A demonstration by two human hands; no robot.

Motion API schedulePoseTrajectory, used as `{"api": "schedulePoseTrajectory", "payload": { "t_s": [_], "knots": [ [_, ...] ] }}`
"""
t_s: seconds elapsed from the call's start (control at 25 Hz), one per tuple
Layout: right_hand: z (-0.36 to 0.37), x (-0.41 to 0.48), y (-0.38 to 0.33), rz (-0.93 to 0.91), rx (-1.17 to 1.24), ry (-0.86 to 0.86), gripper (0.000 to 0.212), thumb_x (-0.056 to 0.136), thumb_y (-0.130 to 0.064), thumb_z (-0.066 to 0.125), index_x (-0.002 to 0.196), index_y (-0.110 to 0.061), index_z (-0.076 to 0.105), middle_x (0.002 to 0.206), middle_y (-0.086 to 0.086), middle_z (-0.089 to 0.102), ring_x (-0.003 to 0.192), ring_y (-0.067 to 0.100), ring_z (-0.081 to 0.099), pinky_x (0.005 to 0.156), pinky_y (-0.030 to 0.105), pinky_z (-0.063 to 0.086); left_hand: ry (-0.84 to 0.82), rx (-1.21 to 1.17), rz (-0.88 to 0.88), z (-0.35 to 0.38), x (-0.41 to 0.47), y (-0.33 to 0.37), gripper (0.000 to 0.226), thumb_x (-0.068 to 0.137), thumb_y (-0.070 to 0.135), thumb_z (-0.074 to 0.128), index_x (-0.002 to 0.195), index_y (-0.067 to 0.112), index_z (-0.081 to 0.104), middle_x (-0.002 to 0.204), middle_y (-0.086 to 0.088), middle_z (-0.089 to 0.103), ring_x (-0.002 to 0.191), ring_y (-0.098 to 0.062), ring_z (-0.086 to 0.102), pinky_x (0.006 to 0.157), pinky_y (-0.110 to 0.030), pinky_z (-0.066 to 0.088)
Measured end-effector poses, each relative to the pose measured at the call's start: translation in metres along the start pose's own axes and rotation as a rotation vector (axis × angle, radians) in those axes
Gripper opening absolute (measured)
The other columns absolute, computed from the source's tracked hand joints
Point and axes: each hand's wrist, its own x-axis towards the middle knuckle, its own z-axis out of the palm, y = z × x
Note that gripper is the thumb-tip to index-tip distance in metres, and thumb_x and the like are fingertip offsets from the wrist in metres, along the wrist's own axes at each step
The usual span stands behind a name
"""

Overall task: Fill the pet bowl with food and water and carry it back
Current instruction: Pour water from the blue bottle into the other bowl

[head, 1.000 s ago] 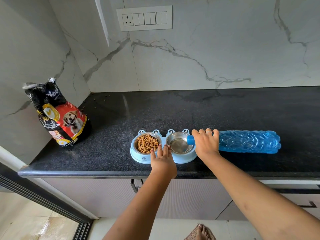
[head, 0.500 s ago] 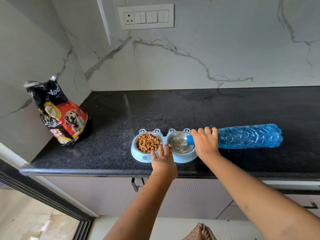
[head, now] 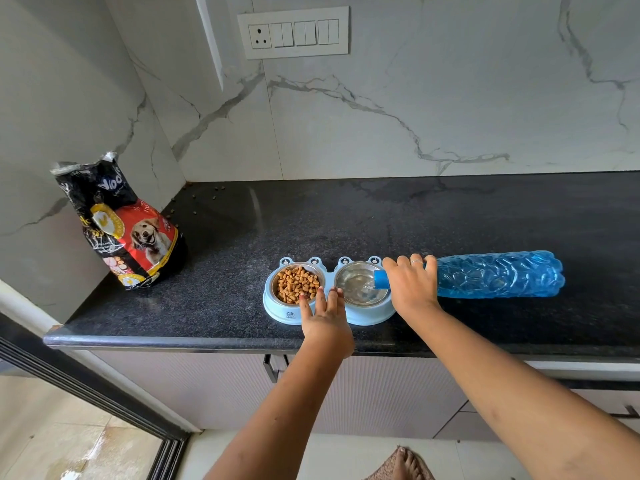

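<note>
head view: the right hand (head: 410, 289) is wrapped around the neck of a blue plastic water bottle (head: 498, 274), tipped nearly flat with its mouth over the right-hand steel cup (head: 360, 285), where a shallow pool of water shows. the left hand (head: 325, 317) lies open and flat, fingers (head: 333, 296) resting on the front rim between the two cups, steadying rather than gripping. the double pet bowl (head: 367, 315) sits near the front edge of the surface, its left cup (head: 297, 284) holding kibble.

the bottle looks thin-walled and dimpled, so it likely gives under a squeeze and lightens as it empties. the bowl's plastic tray seems stiff and light, but once watered it will slosh; taking it by both ends and keeping it level looks wisest, since the steel cups may be loose inserts.

the surface (head: 346, 223) is dark speckled stone, glossy and probably slick when wet. a dog food bag (head: 119, 223) stands at the left against the wall, with stray kibble (head: 204, 199) in the back corner. marble-look walls carry a switch panel (head: 294, 32); cabinets sit below, and a bare foot (head: 412, 464) shows on the floor.
</note>
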Motion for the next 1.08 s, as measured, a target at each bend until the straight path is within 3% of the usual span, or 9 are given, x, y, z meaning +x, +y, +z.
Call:
{"api": "schedulePoseTrajectory", "payload": {
  "t_s": [0.6,1.08],
  "knots": [
    [0.005,0.001,0.001,0.011,0.051,0.002,0.03,0.089,-0.018,0.06,0.118,-0.024,0.053,0.113,0.003,0.064,0.115,0.026,0.053,0.102,0.045,0.03,0.027,0.033,-0.009,-0.006,0.005,0.003,0.086,0.089,0.022,0.049,0.151,0.007,-0.008,0.161,-0.008,-0.002,0.148,-0.029,-0.004,0.11,-0.064,-0.012],
    [-0.014,0.004,0.008,0.04,0.177,0.047,0.033,0.084,-0.012,0.063,0.113,-0.025,0.053,0.108,0.0,0.064,0.111,0.024,0.053,0.099,0.042,0.029,0.102,0.079,0.002,-0.008,0.004,0.004,0.083,0.088,0.026,0.051,0.152,0.007,0.002,0.159,-0.01,0.009,0.148,-0.029,-0.002,0.11,-0.063,-0.013]
  ]
}}
